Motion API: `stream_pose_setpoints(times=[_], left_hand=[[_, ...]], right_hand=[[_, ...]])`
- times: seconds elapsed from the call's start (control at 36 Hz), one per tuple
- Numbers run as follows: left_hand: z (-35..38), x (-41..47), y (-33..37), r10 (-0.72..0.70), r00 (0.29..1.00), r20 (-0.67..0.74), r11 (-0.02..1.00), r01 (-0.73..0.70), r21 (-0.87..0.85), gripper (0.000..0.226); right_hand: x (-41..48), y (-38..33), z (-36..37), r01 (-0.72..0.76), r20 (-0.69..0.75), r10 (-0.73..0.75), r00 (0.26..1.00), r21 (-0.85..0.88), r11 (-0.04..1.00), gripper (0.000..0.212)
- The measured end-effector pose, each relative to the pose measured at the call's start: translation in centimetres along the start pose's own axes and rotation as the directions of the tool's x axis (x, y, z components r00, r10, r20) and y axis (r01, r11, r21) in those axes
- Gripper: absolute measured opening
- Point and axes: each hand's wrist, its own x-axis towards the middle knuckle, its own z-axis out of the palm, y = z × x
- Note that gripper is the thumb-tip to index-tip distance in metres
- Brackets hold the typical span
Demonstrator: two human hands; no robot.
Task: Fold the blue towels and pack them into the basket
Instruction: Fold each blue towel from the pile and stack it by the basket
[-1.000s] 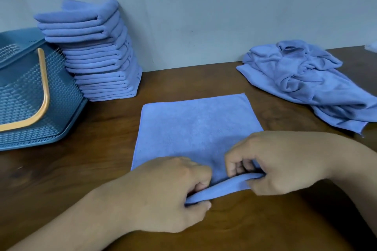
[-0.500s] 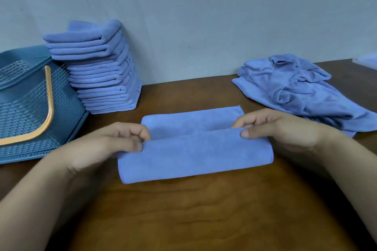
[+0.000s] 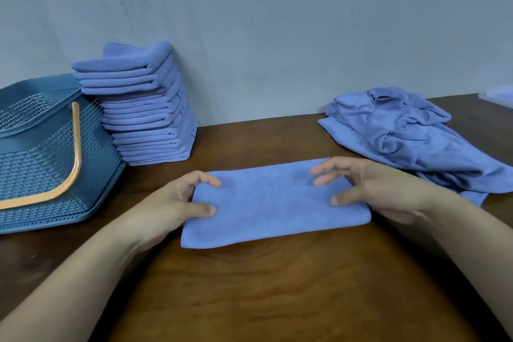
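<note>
A dark brown wooden table (image 3: 263,286) meets a pale grey-blue wall (image 3: 277,36) at the far side; the wall seems slightly stained.

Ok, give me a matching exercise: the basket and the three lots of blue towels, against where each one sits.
Things:
1. basket
2. folded stack
3. crumpled pile
4. half-folded towel

Places:
A. middle, lying flat
B. far left
C. far right
D. left of middle, at the back

Pairs: 1-B, 2-D, 3-C, 4-A

Basket (image 3: 41,164) left of stack (image 3: 144,108); pile (image 3: 410,136) right.
</note>
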Motion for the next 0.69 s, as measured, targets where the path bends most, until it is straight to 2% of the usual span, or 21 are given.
stream_pose_setpoints(times=[0.06, 0.14, 0.25, 0.33, 0.39, 0.44, 0.53, 0.61, 0.69], left_hand=[[-0.5, -0.3, 0.1, -0.017, 0.996, 0.085, 0.998, 0.012, 0.06, 0.043], [-1.1, -0.8, 0.1, -0.057, 0.976, 0.212, 0.998, 0.051, 0.031, 0.04], [-1.5, -0.8, 0.2, -0.02, 0.972, 0.235, 0.996, 0.04, -0.083, 0.033], [-1.3, -0.7, 0.9, 0.055, 0.985, 0.165, 0.963, -0.009, -0.27, 0.029], [-1.0, -0.4, 1.3, 0.057, 0.998, 0.026, 0.938, -0.044, -0.345, 0.034], [-0.6, 0.3, 0.9, 0.002, 0.992, -0.125, 0.949, -0.041, -0.314, 0.041], [-0.2, 0.9, -0.1, -0.063, 0.967, -0.246, 0.985, 0.021, -0.171, 0.042], [-0.5, 0.9, -0.5, -0.04, 0.97, -0.238, 0.994, 0.015, -0.105, 0.042], [-0.5, 0.8, -0.5, 0.005, 0.974, -0.229, 1.0, -0.009, -0.013, 0.034]], right_hand=[[-0.4, -0.1, -0.5, -0.026, 0.101, 0.028, 0.994, -0.026, 0.999, 0.055], [-0.9, -0.2, -0.8, -0.019, 0.189, 0.023, 0.982, -0.019, 1.0, 0.053], [-0.9, -0.6, -0.9, 0.071, 0.112, -0.077, 0.991, 0.059, 0.996, 0.048], [-0.7, -1.1, -0.9, 0.112, 0.003, -0.116, 0.993, 0.213, 0.971, 0.049], [0.0, -1.4, -0.5, 0.132, -0.099, -0.102, 0.99, 0.361, 0.923, 0.051], [1.0, -1.0, 0.0, 0.136, -0.209, -0.045, 0.977, 0.445, 0.885, 0.049], [2.2, 0.5, 0.7, 0.08, -0.308, 0.017, 0.951, 0.301, 0.95, 0.05], [2.4, 1.4, 0.7, 0.076, -0.329, -0.02, 0.944, 0.157, 0.985, 0.06], [2.2, 1.6, 0.6, 0.098, -0.322, -0.074, 0.944, 0.06, 0.993, 0.057]])
